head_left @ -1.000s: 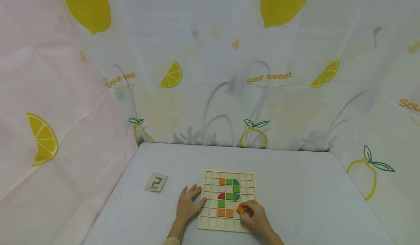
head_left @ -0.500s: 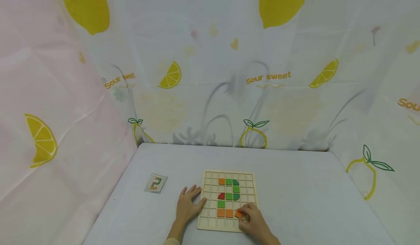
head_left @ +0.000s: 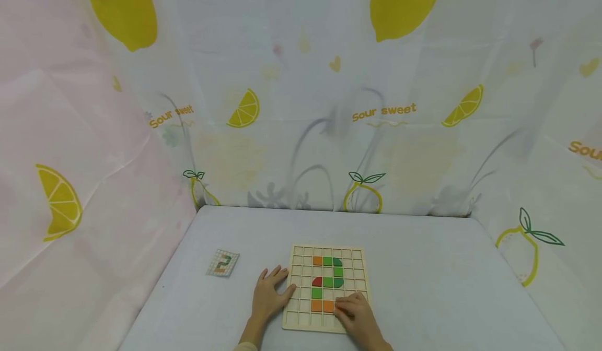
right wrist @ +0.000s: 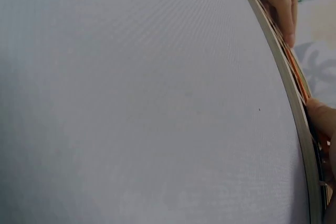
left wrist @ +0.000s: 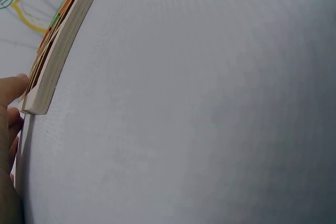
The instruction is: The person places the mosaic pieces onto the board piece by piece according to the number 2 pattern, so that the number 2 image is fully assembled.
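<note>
A square wooden grid board [head_left: 301,324] lies on the white table, with orange, green and red tiles forming a 2-like figure. My left hand [head_left: 269,296] rests at the board's left side, fingers spread on the table and thumb touching the rim; its thumb [left wrist: 14,86] also shows at the edge in the left wrist view. Over the lower row, my right hand [head_left: 358,317] pinches an orange square tile [head_left: 336,307], mostly hidden by the fingertips, just right of two orange tiles [head_left: 322,306]. In the right wrist view, the right thumb [right wrist: 320,113] is low over the board.
A small card [head_left: 223,262] printed with a grid and a coloured 2-like figure lies left of the board. Lemon-printed cloth walls [head_left: 291,147] stand behind and at both sides of the white table [head_left: 423,278].
My right hand has moved left and slightly down with the orange tile, from the board's right part to beside the two orange tiles. The left hand has stayed in place.
</note>
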A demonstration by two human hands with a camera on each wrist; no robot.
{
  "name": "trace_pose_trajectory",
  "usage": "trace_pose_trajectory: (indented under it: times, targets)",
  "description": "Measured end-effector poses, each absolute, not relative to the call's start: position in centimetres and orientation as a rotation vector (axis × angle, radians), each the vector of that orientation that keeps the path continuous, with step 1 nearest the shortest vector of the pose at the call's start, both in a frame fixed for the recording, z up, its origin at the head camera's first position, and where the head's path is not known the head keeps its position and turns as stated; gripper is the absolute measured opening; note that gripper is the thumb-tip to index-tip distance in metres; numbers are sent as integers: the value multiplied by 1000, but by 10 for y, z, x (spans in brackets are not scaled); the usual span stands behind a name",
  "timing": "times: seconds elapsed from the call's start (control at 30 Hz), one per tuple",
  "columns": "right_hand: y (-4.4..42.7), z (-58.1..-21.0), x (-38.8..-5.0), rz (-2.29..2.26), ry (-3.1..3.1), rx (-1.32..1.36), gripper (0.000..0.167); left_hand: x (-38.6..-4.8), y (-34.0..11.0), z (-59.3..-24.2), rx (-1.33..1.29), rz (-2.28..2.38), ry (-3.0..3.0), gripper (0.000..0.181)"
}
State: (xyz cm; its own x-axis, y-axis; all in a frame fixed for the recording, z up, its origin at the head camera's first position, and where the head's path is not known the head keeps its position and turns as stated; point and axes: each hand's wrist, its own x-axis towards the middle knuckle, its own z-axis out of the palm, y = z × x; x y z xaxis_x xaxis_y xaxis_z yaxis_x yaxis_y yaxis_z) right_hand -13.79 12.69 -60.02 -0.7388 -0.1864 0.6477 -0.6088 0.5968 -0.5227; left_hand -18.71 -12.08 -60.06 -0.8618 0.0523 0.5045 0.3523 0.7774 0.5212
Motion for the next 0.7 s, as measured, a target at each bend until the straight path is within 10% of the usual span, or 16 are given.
trace_pose_trajectory:
  times: [0.7]
  targets:
    - [131, -595, -131, 1025, -2299, 659, 22, -187, -122, -601, -323, -860, -2494, 39]
